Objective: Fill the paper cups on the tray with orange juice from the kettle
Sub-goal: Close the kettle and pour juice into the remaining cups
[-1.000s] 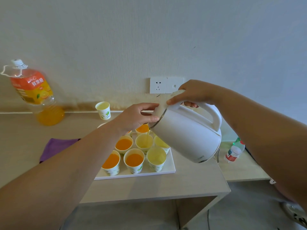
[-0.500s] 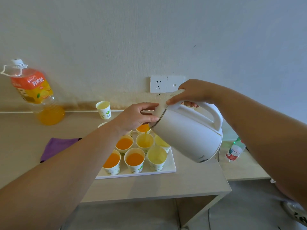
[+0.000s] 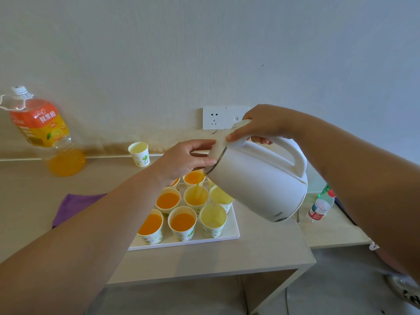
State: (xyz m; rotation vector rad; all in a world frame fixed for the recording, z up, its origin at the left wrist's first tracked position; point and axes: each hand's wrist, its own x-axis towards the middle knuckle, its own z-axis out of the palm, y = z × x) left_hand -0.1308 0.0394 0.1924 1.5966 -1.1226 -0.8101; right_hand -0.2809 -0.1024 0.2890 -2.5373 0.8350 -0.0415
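A white kettle [image 3: 261, 180] is tipped with its mouth to the left, above the back of a white tray [image 3: 229, 235] that sits on the pale wood bench [image 3: 250, 258]. The right hand [image 3: 261, 126] grips the top of the kettle's handle, fingers curled under it and the thumb lying along the cream lid [image 3: 223, 142]. The left hand [image 3: 184, 160] pinches the front edge of that lid between thumb and fingers, close to the spout. A thin stream of orange juice [image 3: 198, 186] runs from the spout into the centre cup [image 3: 196, 197] of the paper cups [image 3: 183, 223] standing close together in rows on the tray; that cup is partly filled. The two left cups of the front row, the left cup of the middle row and a cup in the back row hold orange juice, while the right-hand cups of the front and middle rows look empty; the back row is partly hidden by the left hand and the kettle. One more paper cup [image 3: 138, 153] stands apart by the wall. On the left a large juice bottle [image 3: 43, 130] stands against the wall, a purple cloth [image 3: 75, 205] lies left of the tray, a wall socket [image 3: 213, 118] shows behind the hands, and a small green-capped bottle [image 3: 321, 205] stands on a lower surface at the right
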